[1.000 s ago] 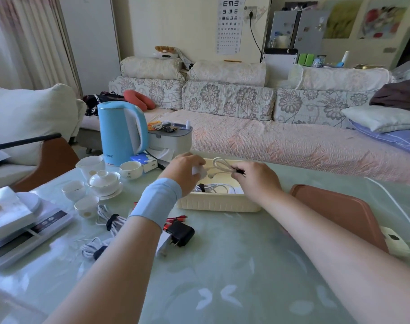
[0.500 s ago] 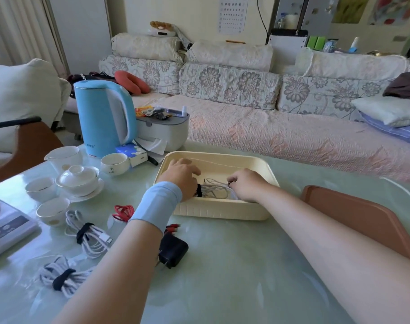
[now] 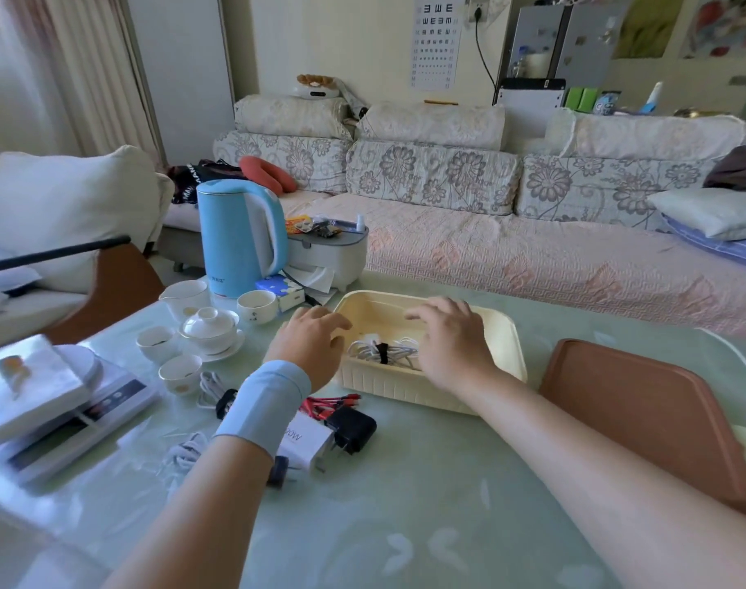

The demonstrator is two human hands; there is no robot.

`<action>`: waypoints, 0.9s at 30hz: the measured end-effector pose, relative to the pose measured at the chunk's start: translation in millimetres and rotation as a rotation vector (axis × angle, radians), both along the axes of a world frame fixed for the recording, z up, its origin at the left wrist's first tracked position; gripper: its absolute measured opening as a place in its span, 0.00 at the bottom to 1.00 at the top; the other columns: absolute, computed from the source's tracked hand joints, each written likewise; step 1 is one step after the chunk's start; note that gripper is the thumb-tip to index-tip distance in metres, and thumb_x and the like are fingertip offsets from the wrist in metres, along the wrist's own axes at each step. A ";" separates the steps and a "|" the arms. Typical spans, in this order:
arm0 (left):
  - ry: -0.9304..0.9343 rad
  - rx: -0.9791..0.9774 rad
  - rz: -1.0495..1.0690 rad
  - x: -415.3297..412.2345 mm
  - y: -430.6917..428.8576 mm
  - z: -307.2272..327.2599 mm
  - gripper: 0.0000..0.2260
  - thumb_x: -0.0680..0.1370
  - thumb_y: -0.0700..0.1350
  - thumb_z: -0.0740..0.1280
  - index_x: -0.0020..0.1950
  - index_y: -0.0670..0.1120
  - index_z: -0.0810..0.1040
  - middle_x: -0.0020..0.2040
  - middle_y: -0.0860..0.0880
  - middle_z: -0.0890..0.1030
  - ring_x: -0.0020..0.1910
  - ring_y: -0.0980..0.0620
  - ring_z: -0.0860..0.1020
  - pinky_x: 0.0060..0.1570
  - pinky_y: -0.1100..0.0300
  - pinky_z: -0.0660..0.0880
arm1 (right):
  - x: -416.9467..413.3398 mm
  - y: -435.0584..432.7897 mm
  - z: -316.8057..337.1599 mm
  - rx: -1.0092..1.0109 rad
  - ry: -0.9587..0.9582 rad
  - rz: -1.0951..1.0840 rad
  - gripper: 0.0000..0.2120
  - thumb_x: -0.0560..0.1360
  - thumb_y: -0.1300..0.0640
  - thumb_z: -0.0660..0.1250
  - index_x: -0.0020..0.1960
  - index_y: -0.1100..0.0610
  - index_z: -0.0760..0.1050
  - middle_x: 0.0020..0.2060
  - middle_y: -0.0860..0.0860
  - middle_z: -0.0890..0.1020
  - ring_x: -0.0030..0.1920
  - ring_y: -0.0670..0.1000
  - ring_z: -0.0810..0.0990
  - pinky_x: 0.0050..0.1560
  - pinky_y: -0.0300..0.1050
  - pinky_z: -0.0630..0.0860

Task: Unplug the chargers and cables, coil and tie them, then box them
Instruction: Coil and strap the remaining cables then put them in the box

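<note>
I see a white coiled cable (image 3: 381,352) lying inside the cream box (image 3: 507,333), cinched at its middle by a black tie (image 3: 381,353); its loops fan out to either side of the strap and rest on the box floor toward the near wall. The box is a shallow, ribbed plastic tub with rounded corners, sitting on the pale green table (image 3: 405,503).

My left hand (image 3: 309,340) hangs over the box's left rim, palm down, fingers loosely spread and holding nothing. A light blue wristband (image 3: 265,403) wraps that wrist. My right hand (image 3: 449,337) hovers over the box interior just right of the coil, also palm down with fingers splayed and empty; its fingertips look slightly blurred. Neither hand touches the cable as far as I can tell.

Near the left forearm, on the table outside the box, lie a white charger (image 3: 307,442) printed 20W, a black charger (image 3: 350,428) touching it, and a bundle of red cable (image 3: 326,406) just behind them. Further left are two more tied white cable bundles (image 3: 213,391), partly hidden by the arm. A brown lid (image 3: 643,418) rests to the right of the box. Behind the box's left stand a blue kettle (image 3: 235,240), white teacups (image 3: 256,306) and a kitchen scale (image 3: 77,414).
</note>
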State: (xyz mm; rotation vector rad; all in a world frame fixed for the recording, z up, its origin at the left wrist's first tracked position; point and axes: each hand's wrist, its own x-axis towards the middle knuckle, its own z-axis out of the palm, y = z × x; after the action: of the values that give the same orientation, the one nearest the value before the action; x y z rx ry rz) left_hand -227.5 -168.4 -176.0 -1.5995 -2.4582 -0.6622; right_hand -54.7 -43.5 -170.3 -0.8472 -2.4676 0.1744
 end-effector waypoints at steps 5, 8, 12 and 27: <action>-0.105 -0.177 0.033 -10.5 -67.5 -5.2 0.20 0.75 0.33 0.57 0.57 0.54 0.78 0.54 0.56 0.76 0.60 0.53 0.73 0.62 0.58 0.71 | -24.7 -81.8 5.7 -0.269 -0.074 0.309 0.18 0.71 0.62 0.57 0.47 0.47 0.82 0.49 0.49 0.83 0.51 0.52 0.79 0.53 0.46 0.76; -0.158 -0.377 0.039 -13.3 -91.7 -13.9 0.25 0.74 0.31 0.57 0.62 0.54 0.76 0.63 0.53 0.74 0.63 0.52 0.71 0.65 0.58 0.68 | -38.3 -116.4 -10.7 -0.272 -0.395 0.317 0.15 0.75 0.49 0.61 0.60 0.46 0.78 0.57 0.49 0.80 0.58 0.52 0.76 0.56 0.46 0.74; 0.038 -0.546 0.076 -21.8 -109.3 -20.2 0.26 0.76 0.39 0.67 0.72 0.56 0.68 0.71 0.53 0.68 0.71 0.50 0.64 0.70 0.54 0.63 | -43.1 -134.7 -31.7 -0.041 -0.532 0.237 0.33 0.74 0.32 0.61 0.73 0.49 0.65 0.67 0.52 0.72 0.68 0.56 0.66 0.67 0.55 0.64; 0.178 -0.174 0.180 -21.7 -77.8 34.0 0.11 0.79 0.52 0.64 0.61 0.53 0.73 0.54 0.50 0.80 0.49 0.47 0.78 0.45 0.57 0.74 | -13.0 -67.4 3.4 -0.149 0.009 0.263 0.24 0.79 0.51 0.65 0.74 0.51 0.68 0.65 0.48 0.72 0.64 0.52 0.72 0.61 0.47 0.70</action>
State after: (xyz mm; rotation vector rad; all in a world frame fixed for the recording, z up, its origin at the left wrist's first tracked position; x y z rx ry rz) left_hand -249.2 -246.2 -142.0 -1.3985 -2.5440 -0.2741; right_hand -67.7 -110.9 -167.0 -0.5742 -2.5747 0.4595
